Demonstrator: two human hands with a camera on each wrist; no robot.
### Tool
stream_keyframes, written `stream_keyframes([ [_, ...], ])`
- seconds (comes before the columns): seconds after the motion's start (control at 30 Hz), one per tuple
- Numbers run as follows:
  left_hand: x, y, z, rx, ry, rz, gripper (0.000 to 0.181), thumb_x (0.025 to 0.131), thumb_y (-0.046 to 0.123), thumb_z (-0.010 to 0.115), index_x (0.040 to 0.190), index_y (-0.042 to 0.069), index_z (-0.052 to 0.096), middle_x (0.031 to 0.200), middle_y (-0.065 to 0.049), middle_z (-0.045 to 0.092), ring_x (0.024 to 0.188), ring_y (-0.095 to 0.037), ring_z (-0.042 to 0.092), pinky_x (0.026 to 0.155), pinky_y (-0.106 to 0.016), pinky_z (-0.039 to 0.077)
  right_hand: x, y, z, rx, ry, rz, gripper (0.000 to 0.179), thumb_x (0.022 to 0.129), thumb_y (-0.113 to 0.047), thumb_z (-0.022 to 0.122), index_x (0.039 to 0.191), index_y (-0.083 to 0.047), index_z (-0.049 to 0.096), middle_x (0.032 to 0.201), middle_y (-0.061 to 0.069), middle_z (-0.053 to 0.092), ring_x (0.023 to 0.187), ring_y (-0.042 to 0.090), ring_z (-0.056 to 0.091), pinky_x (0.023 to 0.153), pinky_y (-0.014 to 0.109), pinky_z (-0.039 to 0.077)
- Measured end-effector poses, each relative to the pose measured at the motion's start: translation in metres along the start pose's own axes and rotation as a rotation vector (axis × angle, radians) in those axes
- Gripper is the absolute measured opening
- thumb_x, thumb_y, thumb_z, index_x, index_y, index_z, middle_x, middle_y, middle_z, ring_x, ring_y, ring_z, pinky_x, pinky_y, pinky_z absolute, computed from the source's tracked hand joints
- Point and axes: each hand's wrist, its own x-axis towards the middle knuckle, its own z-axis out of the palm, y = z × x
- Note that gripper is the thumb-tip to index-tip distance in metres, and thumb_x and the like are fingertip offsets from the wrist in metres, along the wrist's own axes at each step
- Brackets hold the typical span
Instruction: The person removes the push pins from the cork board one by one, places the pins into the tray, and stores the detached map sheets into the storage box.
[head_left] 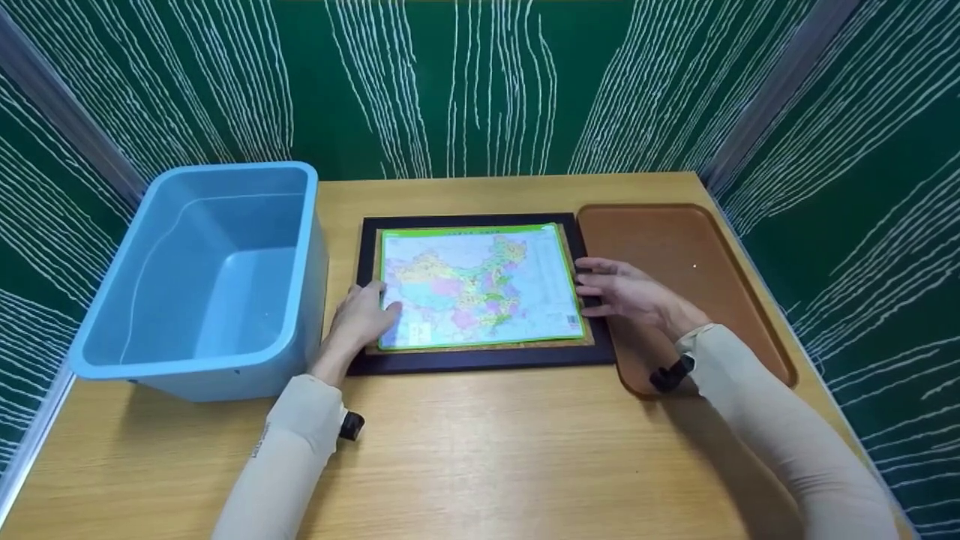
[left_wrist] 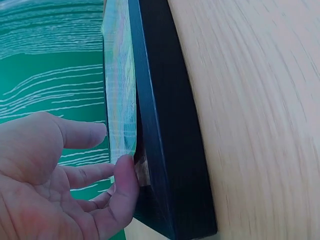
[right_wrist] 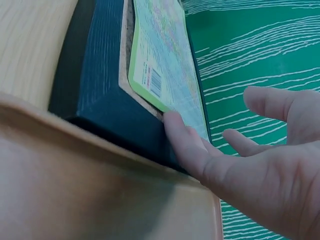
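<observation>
A colourful map sheet (head_left: 480, 285) with a green border lies on a cork board in a dark frame (head_left: 480, 360) at the table's middle. My left hand (head_left: 364, 315) rests at the sheet's left edge, fingers relaxed, and its thumb (left_wrist: 125, 185) touches the sheet's edge (left_wrist: 120, 100) next to the frame (left_wrist: 170, 150). At the sheet's right edge lies my right hand (head_left: 619, 289), fingers straight. Its thumb (right_wrist: 182, 140) presses against the frame (right_wrist: 100, 90) beside the sheet's barcode corner (right_wrist: 155, 85). Neither hand grips anything.
An empty blue plastic tub (head_left: 210, 277) stands left of the frame. To the frame's right lies a brown tray (head_left: 675, 247), also visible in the right wrist view (right_wrist: 75, 190). Bare wooden tabletop (head_left: 480, 450) spreads in front. Green patterned walls enclose the table.
</observation>
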Motion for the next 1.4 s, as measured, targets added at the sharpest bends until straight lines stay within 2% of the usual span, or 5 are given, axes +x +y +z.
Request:
stream_keyframes([
  [0.43, 0.002, -0.002, -0.002, -0.080, -0.046, -0.040, 0.064, 0.103, 0.032, 0.055, 0.154, -0.001, 0.035, 0.150, -0.026, 0.041, 0.138, -0.039, 0.040, 0.113, -0.053, 0.033, 0.002, -0.001, 0.004, 0.013, 0.027, 0.031, 0.069, 0.105, -0.016, 0.056, 0.161, -0.004, 0.017, 0.136, 0.017, 0.048, 0.114, 0.025, 0.056, 0.099, 0.045, 0.051],
  [0.6, -0.001, -0.004, -0.004, -0.226, -0.118, -0.084, 0.054, 0.106, 0.030, 0.049, 0.148, -0.001, 0.038, 0.130, -0.021, 0.054, 0.107, -0.030, 0.059, 0.084, -0.041, 0.051, 0.005, 0.002, 0.005, -0.013, 0.003, 0.042, 0.066, 0.105, -0.011, 0.055, 0.159, 0.000, 0.018, 0.100, 0.003, 0.057, 0.077, 0.012, 0.056, 0.080, 0.032, 0.056],
  [0.8, -0.003, -0.006, -0.005, -0.320, -0.175, -0.086, 0.045, 0.105, 0.029, 0.053, 0.142, 0.005, 0.043, 0.108, -0.016, 0.061, 0.067, -0.019, 0.059, 0.048, -0.029, 0.047, 0.008, 0.006, 0.011, -0.092, -0.029, 0.022, 0.049, 0.104, -0.010, 0.057, 0.147, -0.001, 0.037, 0.076, -0.003, 0.043, 0.069, 0.011, 0.043, 0.068, 0.032, 0.052],
  [1.2, -0.005, -0.012, 0.003, -0.246, -0.134, -0.068, 0.055, 0.097, 0.020, 0.064, 0.144, 0.003, 0.042, 0.113, -0.018, 0.061, 0.077, -0.023, 0.063, 0.048, -0.028, 0.051, 0.017, 0.016, 0.012, -0.228, 0.058, 0.053, 0.050, 0.099, -0.009, 0.065, 0.143, -0.004, 0.043, 0.115, 0.013, 0.058, 0.094, 0.024, 0.067, 0.073, 0.038, 0.059],
  [1.4, -0.006, -0.008, 0.003, -0.170, -0.109, -0.031, 0.057, 0.096, 0.019, 0.063, 0.145, 0.000, 0.041, 0.111, -0.020, 0.062, 0.070, -0.023, 0.062, 0.046, -0.028, 0.051, 0.016, 0.015, 0.011, -0.276, 0.074, 0.047, 0.054, 0.099, -0.010, 0.066, 0.146, -0.002, 0.040, 0.115, 0.013, 0.055, 0.094, 0.024, 0.067, 0.073, 0.038, 0.059],
])
